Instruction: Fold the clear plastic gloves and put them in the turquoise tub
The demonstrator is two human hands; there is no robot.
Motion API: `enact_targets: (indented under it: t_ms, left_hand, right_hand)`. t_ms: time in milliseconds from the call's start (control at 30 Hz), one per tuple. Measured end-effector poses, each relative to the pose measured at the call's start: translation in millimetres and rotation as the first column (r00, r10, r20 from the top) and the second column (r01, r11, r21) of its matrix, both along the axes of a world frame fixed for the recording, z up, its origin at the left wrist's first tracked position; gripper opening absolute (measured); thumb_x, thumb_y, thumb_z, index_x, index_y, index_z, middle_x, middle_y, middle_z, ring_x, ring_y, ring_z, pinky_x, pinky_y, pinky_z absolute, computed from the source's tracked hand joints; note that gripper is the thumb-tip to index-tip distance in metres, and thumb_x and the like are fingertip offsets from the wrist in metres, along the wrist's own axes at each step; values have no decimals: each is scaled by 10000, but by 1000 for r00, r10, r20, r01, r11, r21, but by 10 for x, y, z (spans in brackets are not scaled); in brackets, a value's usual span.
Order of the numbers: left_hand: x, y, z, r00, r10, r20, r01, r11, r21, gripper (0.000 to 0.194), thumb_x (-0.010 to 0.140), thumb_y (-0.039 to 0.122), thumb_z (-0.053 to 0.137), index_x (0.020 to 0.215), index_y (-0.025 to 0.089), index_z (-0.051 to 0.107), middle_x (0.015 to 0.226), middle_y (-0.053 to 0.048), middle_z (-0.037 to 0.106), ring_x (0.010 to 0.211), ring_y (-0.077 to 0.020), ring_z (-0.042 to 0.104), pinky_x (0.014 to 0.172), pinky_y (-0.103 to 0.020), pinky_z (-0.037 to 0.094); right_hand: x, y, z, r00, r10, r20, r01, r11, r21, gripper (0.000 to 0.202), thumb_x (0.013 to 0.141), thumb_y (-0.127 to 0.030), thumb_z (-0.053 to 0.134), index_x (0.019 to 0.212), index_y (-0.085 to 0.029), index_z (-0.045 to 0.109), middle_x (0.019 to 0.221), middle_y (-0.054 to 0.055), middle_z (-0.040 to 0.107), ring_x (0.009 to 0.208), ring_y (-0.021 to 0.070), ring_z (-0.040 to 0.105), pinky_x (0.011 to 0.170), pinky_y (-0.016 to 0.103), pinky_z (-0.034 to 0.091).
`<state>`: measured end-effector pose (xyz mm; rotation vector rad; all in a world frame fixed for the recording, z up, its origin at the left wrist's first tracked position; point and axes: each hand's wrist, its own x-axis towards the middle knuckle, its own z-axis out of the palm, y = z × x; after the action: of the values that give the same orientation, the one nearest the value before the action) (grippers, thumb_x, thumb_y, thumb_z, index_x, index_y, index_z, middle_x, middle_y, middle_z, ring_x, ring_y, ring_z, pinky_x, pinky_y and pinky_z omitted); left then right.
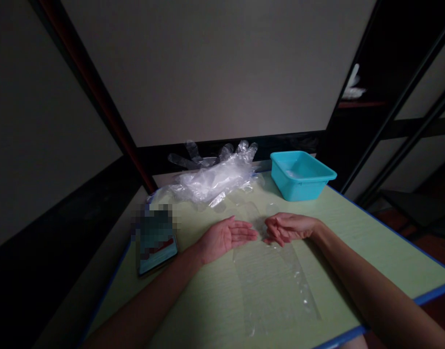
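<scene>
A clear disposable plastic glove (277,286) lies flat on the table, its cuff toward me and its fingers pointing away. My left hand (228,237) is open by the glove's left side, palm turned partly up and fingers stretched to the right, holding nothing. Over the upper part of the glove is my right hand (290,228), its fingers loosely bent and somewhat apart. No held thing shows in it; whether its fingertips touch the glove I cannot tell. Behind my hands is a loose pile of clear plastic gloves (218,179).
A turquoise plastic basin (304,182) stands at the back right of the pale green table (353,242), which has a blue edge. A flat device (159,257), partly blurred out, lies at the left. Behind the table rises a light panel (222,72).
</scene>
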<state>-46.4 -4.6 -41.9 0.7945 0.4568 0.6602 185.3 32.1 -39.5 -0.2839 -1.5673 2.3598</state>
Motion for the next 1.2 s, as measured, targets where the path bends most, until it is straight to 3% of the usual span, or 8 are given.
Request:
enact_targets:
  t_ms: [133,300,500,700,767,933,1067,1200]
  left_hand:
    - [4,16,-37,999,1,-36,-1,1000,7,395,884,264,292,959,53,618,984,-154,635,967,-232,571,924,-368,287]
    - [19,1,-31,997,27,-72,-26,1000,16,357,878,228,317,945,57,623,989,-155,633,966,-232,572,913,-363,304]
    - [-6,-9,6,999,48,1,-48,998,-30,351,873,215,318,934,43,618,967,-159,639,961,-221,575,938,-361,285]
    - [-99,46,73,936,333,114,-303,928,-218,381,868,226,294,878,22,616,920,-153,650,922,-199,590,927,-329,328]
    - [-108,49,76,930,349,120,-318,923,-218,395,870,229,281,875,19,616,920,-156,649,918,-201,592,924,-331,330]
    - [-64,13,58,980,154,127,-145,986,-77,414,874,274,279,958,24,599,1000,-173,623,976,-230,564,944,-372,285]
    - [-11,-11,29,996,-6,87,2,999,38,413,871,300,303,988,28,592,1027,-174,612,1003,-233,547,947,-366,266]
    - [13,-20,0,998,-53,21,50,992,112,374,858,296,350,1006,50,591,1051,-161,604,1013,-233,540,938,-361,273]
  right_hand:
    - [-18,10,-2,998,11,54,-10,1000,-28,341,807,-413,507,682,-96,526,590,45,640,465,46,540,483,133,409]
    - [-25,20,25,997,28,67,-26,999,-37,315,826,-380,493,703,-92,523,604,68,652,484,56,563,447,121,397]
    - [-3,-8,-19,1000,-10,15,10,1000,-27,275,773,-374,575,690,-127,486,577,5,615,515,62,570,754,247,443]
    - [188,57,51,967,-182,-179,186,982,6,299,680,-380,667,663,-172,453,551,-79,511,486,34,478,919,316,340]
    - [244,70,134,935,-284,-211,305,950,74,290,676,-375,669,655,-179,456,535,-80,496,471,40,444,908,329,345]
    - [287,-118,382,841,-534,-80,509,733,451,257,729,-329,616,591,-177,461,532,-69,476,487,61,412,803,333,394]
    - [323,-521,563,786,-586,197,148,488,860,175,774,-304,557,683,-154,552,667,8,561,638,126,503,627,278,414]
    - [419,-931,653,769,-574,282,-177,233,956,204,864,-243,417,788,-157,586,764,48,580,702,141,527,628,281,418]
